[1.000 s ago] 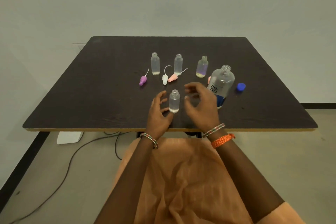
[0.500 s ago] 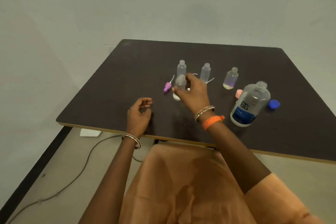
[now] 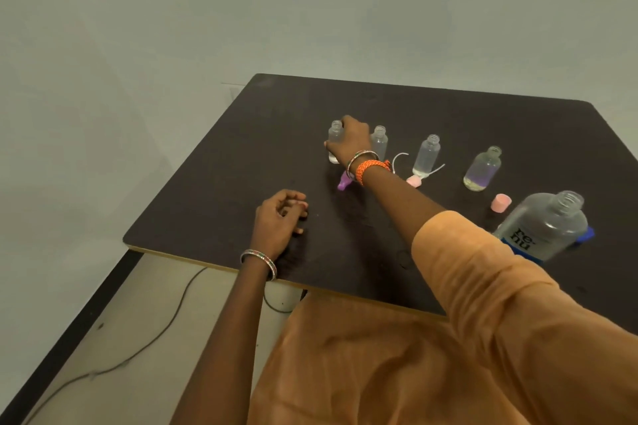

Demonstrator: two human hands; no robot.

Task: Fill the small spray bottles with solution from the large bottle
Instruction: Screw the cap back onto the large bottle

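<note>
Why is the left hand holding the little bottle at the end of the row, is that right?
Not quite: in the head view the right hand grips that little bottle. The left hand rests on the table, holding nothing.

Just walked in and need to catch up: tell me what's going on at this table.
A person is filling small spray bottles from a large bottle. Their right hand reaches across the dark table and grips a small clear bottle at the far left of the row, its base on or close to the tabletop. The left hand rests near the table's front edge, holding nothing. The large bottle stands uncapped at the right, and the spray tops, like the purple one, lie loose on the table.
</note>
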